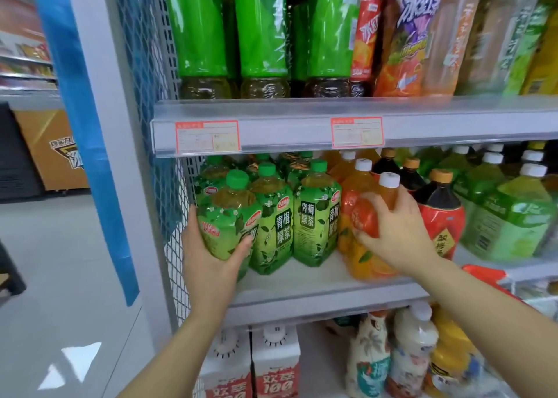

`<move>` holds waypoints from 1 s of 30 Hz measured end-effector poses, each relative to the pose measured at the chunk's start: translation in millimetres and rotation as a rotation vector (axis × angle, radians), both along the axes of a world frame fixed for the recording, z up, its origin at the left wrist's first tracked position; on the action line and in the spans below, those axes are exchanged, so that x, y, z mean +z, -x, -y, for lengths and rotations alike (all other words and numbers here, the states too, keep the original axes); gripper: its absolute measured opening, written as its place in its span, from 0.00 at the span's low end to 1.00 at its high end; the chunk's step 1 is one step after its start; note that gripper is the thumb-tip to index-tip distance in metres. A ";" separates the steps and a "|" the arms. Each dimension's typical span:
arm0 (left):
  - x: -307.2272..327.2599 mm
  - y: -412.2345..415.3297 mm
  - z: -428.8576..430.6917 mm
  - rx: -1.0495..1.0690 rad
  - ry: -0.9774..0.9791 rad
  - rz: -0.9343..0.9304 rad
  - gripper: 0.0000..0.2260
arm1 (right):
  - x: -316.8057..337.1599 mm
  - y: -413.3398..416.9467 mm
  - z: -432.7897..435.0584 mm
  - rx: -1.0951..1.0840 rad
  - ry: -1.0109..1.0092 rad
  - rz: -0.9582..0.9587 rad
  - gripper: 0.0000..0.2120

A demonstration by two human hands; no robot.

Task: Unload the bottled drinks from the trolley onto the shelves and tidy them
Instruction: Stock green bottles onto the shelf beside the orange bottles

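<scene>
The green tea bottle (229, 225) is clear plastic under a glossy printed film, and its green cap (237, 178) is a duller plastic. The orange drink bottle (367, 216) wears a shiny sleeve (highlights sit on its shoulder) and a smooth white cap (389, 180) of plastic. The shelf (302, 280) looks like matt, pale-painted metal, fronted by a clear glossy plastic price rail (271, 138) holding paper price tags (207, 136). The side mesh (176, 261) is painted wire. The cartons (274, 364) below look like matt card, and the floor (60, 261) is smooth and reflective.
</scene>
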State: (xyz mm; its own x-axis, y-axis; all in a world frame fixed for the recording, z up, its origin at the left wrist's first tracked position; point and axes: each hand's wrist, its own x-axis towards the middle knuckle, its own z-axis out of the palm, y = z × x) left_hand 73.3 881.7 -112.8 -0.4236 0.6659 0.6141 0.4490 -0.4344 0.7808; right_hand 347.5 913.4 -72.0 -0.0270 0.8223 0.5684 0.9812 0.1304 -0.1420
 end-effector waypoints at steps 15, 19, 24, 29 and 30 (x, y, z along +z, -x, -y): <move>5.4 20.4 -41.8 0.052 0.352 0.103 0.41 | -2.9 -2.1 -1.6 0.020 0.001 0.024 0.33; 4.7 -14.8 -11.5 0.152 0.190 -0.106 0.40 | 9.0 -11.8 8.1 0.110 0.153 0.018 0.35; 9.7 -92.5 10.7 -0.143 -0.108 -0.485 0.23 | 36.8 -58.3 50.9 0.217 0.160 0.039 0.19; 5.3 -187.8 19.2 -0.524 -0.136 -0.610 0.18 | 43.2 -150.1 102.7 0.042 0.218 0.010 0.10; 4.5 -206.5 22.0 -0.577 -0.136 -0.639 0.17 | 38.9 -170.8 114.5 -0.023 0.257 -0.006 0.10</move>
